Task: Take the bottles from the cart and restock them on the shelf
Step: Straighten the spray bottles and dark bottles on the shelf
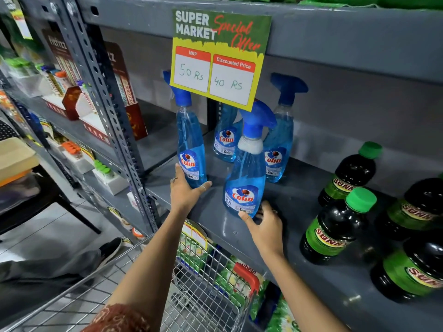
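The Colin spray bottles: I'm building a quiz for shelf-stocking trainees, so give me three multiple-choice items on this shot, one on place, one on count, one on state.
1. Where does the left hand rest?
A. on a green-capped bottle
B. at the base of the leftmost Colin bottle
C. on the cart handle

2. How many blue spray bottles stand on the shelf?
A. two
B. four
C. six

3. How is the front Colin bottle standing?
A. tilted, right hand at its base
B. lying flat
C. upside down

Answers: 1 B, the fingers wrap that bottle's base. 2 B, four blue trigger tops show. 3 A, it leans with its trigger top to the right of its base.
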`<state>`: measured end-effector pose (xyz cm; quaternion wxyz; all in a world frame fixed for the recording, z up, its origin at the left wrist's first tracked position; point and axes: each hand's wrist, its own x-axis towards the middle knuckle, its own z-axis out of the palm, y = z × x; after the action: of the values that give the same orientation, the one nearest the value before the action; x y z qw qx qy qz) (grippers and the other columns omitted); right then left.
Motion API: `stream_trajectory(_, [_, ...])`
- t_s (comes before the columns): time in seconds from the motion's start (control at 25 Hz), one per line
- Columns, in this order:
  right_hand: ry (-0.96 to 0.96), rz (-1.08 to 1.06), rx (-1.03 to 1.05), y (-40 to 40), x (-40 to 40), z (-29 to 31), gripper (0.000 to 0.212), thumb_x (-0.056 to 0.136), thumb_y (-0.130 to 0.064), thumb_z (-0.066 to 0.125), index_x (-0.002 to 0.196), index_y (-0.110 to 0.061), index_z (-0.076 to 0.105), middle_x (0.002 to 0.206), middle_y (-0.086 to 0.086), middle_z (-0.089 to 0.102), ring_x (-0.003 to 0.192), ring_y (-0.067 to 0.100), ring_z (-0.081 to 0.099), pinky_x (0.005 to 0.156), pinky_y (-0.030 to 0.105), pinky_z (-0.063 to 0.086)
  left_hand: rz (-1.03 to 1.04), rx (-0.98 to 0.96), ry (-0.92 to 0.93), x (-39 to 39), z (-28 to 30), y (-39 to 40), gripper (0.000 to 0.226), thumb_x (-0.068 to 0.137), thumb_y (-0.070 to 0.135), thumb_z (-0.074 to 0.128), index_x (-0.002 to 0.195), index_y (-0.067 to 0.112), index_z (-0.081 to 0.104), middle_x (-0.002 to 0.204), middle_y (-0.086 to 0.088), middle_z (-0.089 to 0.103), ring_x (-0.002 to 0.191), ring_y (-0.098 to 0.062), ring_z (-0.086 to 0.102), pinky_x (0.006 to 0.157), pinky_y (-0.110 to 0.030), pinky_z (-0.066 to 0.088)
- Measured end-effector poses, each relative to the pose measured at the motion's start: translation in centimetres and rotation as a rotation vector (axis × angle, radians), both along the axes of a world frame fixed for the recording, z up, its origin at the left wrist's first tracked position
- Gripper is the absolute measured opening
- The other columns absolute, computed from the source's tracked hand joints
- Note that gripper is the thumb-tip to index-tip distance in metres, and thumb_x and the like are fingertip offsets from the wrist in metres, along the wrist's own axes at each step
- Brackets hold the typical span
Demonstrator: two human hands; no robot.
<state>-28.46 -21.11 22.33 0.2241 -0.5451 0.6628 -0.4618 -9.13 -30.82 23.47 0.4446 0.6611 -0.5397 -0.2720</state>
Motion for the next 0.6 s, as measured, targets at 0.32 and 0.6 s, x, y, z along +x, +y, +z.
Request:
stream_trajectory(0.32, [-0.211,-0.18,-0.153,4.4,-0.4,0.9,0.036,0.076,-0.001,0.07,0.11,-0.005,0.059,0.103,0.012,0.065,0.087,0.022,0.063,0.07,0.023,0.05,0.018,-0.039,0.305,-2.3,1.1,7.1,0.081,0.074,0.021,0.074,0.14,0.012,0.027,0.143,-0.008,0.037,0.129,-0.021,0.038,0.106,-0.031,0.034])
stream_trajectory(0.6, [-0.064,-0.271,-0.348,12.4,-4.7,2.4,0.012,0.08,-0.007,0.068,0.09,-0.01,0.064,0.075,-0.003,0.063,0.066,0.018,0.061,0.062,0.026,0.051,-0.211,-0.242,0.102,-8.8,3.1,13.8,0.023,0.075,0.015,0.072,0.095,0.007,0.062,0.089,-0.002,0.058,0.082,-0.016,0.054,0.072,-0.018,0.04])
